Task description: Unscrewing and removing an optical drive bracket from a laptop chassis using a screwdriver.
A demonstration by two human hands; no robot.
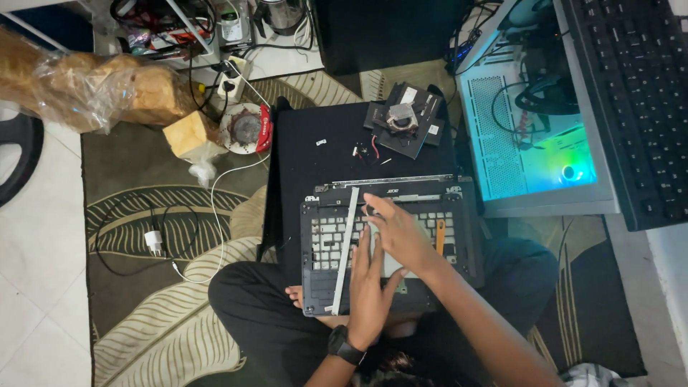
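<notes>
- The laptop base shell [390, 247], dark and stripped down to its key frame, lies across the person's lap, with its far edge resting toward a black surface [315, 165] at 12 o'clock.
- Its long axis runs 9 to 3 o'clock; the hinge edge sits at 12, away from the body.
- The left hand [369, 290] lies flat on the shell's near middle, fingers together and stretched toward 12 o'clock, pressing rather than pinching; a dark watch [345, 347] sits on that wrist.
- The right hand [398, 229] comes in from 4 o'clock and rests on the key frame with fingers loosely spread, tips toward 10 o'clock; I cannot tell whether it pinches anything.
- A pale, thin strip [344, 251] lies on the shell just at 9 o'clock of the left hand, running 12 to 6; the left hand is the nearer.
- A small orange tool [440, 235] lies at 3 o'clock of the right hand, on the shell.
- At 12 o'clock, on the black surface, sit loose small parts and a fan assembly [403, 118].
- A lit computer case [534, 136] lies at 2 o'clock, a keyboard [638, 100] beyond it; a patterned rug [154, 322] and cables lie at 9 o'clock.
</notes>
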